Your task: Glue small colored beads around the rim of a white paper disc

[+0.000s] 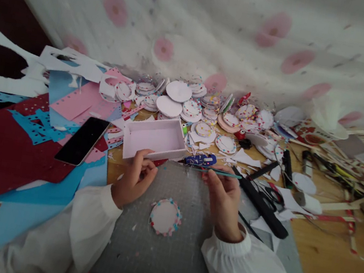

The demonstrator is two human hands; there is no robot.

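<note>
My left hand (136,176) is at the near left corner of a shallow white box (125,138). Its fingers are curled, with the index finger over the box's near wall and the others bent in front of it. A thin teal stick-like tool (224,174) lies level between the thumb and fingers of my right hand (225,202); its left tip is too blurred to make out. Between my wrists, a round white disc (165,217) edged with small blue, pink and red bits lies flat on the grey cutting mat (164,264). Neither hand touches it.
Stacks of decorated white discs (191,109) line the back by the curtain. A phone (82,141) lies on coloured sheets (19,151) to the left. A blue tool (201,159), a long black bar (264,208), scissors (273,194) and wooden strips (353,174) are beyond and right.
</note>
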